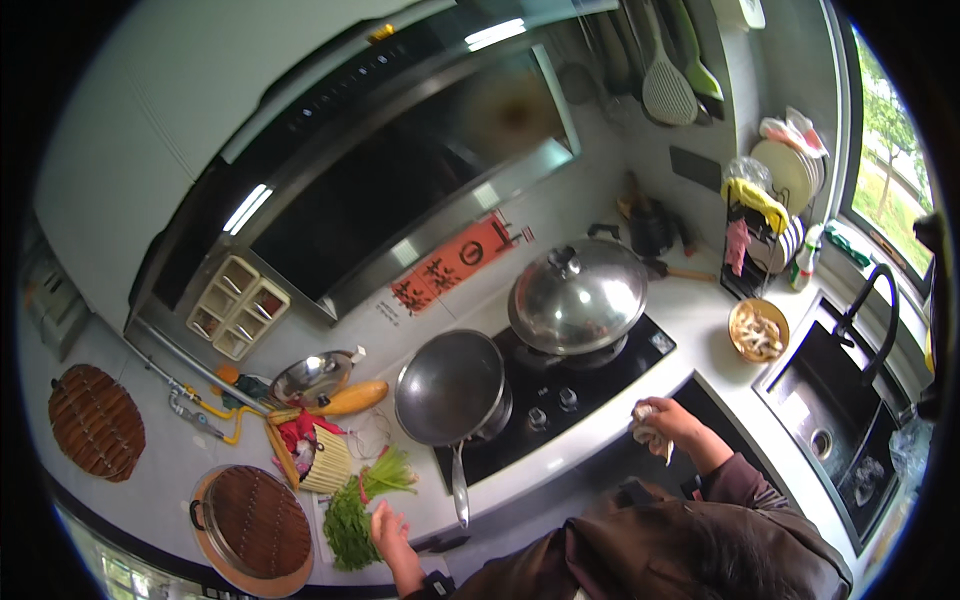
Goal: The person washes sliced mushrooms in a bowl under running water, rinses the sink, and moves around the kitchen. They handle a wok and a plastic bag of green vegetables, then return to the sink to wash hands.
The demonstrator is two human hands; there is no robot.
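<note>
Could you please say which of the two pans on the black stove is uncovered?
The dark-grey round metal wok on the left: its inside shows, whereas the other wears a shiny domed steel lid.

Hands: 2, i.e. left hand (pixel 392 537) and right hand (pixel 668 425). Crumpled pale item (pixel 652 443): 1. Greens (pixel 350 532): one bunch or two, boundary unclear. Cooktop (pixel 610 375): 1. Control knobs (pixel 537 418): 2. Open pan (pixel 450 388): 1. Domed steel lid (pixel 578 305): 1. Round slatted brown pieces (pixel 97 422): 2. Divided box (pixel 239 307): 1, compartments 4. Bowl (pixel 783 320): 1; pale pieces (pixel 757 335) inside overlap, number unreadable. Sink (pixel 815 395): 1. Black faucet (pixel 887 300): 1. Spray bottle (pixel 804 260): 1. Plates (pixel 785 175): several, overlapping. Lit strips (pixel 248 208): 2. Window (pixel 888 150): 1.
</note>
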